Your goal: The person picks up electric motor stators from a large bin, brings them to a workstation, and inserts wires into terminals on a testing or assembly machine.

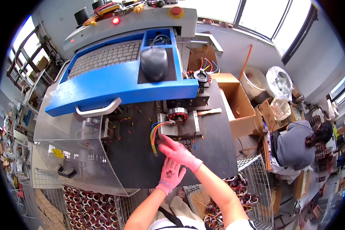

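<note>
My two hands wear pink gloves and meet over the dark tabletop (134, 165). My left hand (170, 175) lies back-up with its fingers stretched forward and thumb apart; its fingertips are partly covered by my right hand. My right hand (179, 153) crosses above it, fingers reaching to the left, just below the wires. Neither hand visibly holds anything. Ahead of them a motor stator (177, 114) with a red-edged core sits on a metal fixture (170, 129). Its red, yellow and blue lead wires (154, 138) curve down toward my right fingertips.
A blue keyboard drawer (119, 82) with a black mouse (154, 63) overhangs the table. At left stands a clear guard (73, 161). Another stator (202, 76) sits farther back. Wire baskets with many stators (90, 207) flank me below. Cardboard boxes (237, 105) and a seated person (297, 143) are at right.
</note>
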The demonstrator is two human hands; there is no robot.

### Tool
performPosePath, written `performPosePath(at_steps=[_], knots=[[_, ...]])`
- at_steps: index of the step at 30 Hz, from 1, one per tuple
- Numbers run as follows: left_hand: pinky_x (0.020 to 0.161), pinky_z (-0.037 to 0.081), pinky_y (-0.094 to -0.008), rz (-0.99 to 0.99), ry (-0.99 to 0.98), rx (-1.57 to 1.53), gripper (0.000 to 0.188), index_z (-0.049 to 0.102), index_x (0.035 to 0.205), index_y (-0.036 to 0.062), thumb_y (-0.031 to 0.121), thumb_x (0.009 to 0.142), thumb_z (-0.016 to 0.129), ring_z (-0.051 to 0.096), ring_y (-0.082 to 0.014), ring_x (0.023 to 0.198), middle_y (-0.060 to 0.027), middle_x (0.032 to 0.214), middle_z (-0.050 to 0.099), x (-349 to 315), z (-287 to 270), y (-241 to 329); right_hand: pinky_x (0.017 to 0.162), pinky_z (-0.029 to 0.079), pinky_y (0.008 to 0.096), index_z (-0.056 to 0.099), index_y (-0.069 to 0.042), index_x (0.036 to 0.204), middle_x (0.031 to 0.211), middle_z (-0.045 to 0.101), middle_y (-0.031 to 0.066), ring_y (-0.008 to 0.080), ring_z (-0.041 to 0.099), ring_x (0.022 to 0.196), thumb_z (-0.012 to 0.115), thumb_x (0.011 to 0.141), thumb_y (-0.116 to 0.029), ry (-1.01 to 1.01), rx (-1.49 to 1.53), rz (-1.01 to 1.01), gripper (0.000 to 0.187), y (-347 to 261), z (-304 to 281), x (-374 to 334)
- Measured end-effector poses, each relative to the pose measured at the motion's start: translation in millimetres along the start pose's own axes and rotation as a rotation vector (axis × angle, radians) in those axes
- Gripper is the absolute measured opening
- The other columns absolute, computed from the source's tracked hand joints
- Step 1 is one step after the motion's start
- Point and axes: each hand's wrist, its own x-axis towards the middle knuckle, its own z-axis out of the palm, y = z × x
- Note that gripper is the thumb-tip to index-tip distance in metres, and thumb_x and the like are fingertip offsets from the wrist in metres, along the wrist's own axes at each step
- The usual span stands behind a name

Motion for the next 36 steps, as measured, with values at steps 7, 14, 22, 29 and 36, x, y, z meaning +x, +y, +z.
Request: performPosePath(at_steps=[7, 14, 22, 29, 36], knots=[[0.117, 0.020, -0.0454, 0.062, 0.081, 0.064, 0.064, 0.037, 0.142, 0.0027, 0.034, 0.089, 0.055, 0.030, -0.0338, 0.138, -0.0150, 0.150, 0.032, 10, -5, 9, 0.103, 0.037, 0.0424, 0.057, -0.011, 0.124, 0.129, 0.054, 0.0098, 0.0301, 0.049, 0.121, 0.070, 0.076, -0.018, 0.414, -1.192, -0.441, 0.051, -18, -90, 75], [0.112, 0.030, -0.0479, -0.459, 0.307, -1.270, 0.052, 0.045, 0.136, 0.0094, 0.040, 0.095, 0.048, 0.039, -0.0314, 0.134, -0.0091, 0.141, 0.047, -24, -40, 16, 0.080, 0.049, 0.0400, 0.056, -0.005, 0.122, 0.100, 0.061, 0.0143, 0.0316, 0.061, 0.089, 0.068, 0.083, -0.024, 0.321, -0.862, -0.215, 0.045, -56, -42, -1], [0.103, 0.038, -0.0587, -0.646, 0.130, -2.333, 0.074, 0.038, 0.143, 0.0124, 0.065, 0.090, 0.038, 0.045, -0.0356, 0.129, -0.0132, 0.142, 0.044, -136, -95, 81, 0.081, 0.046, 0.0443, 0.063, -0.006, 0.115, 0.119, 0.056, 0.0221, 0.0396, 0.054, 0.096, 0.059, 0.086, -0.017, -0.123, -0.880, -0.377, 0.032, -70, 45, -139], [0.098, 0.041, -0.0607, -0.558, 0.045, -2.642, 0.083, 0.033, 0.145, 0.0088, 0.067, 0.088, 0.043, 0.039, -0.0499, 0.128, -0.0222, 0.142, 0.041, -254, -96, 81, 0.075, 0.049, 0.0190, 0.057, 0.003, 0.124, 0.108, 0.067, 0.0083, 0.0065, 0.062, 0.084, 0.062, 0.094, -0.022, -0.262, 0.649, 0.496, 0.040, -45, 112, -160], [0.102, 0.036, -0.0620, -0.570, 0.433, -2.652, 0.078, 0.035, 0.146, 0.0173, 0.067, 0.086, 0.044, 0.034, -0.0524, 0.132, -0.0198, 0.145, 0.039, -382, -118, 80, 0.081, 0.054, 0.0256, 0.056, 0.003, 0.124, 0.113, 0.065, 0.0125, 0.0168, 0.066, 0.090, 0.060, 0.094, -0.015, -0.273, 0.621, 0.467, 0.035, -67, 256, -216]])
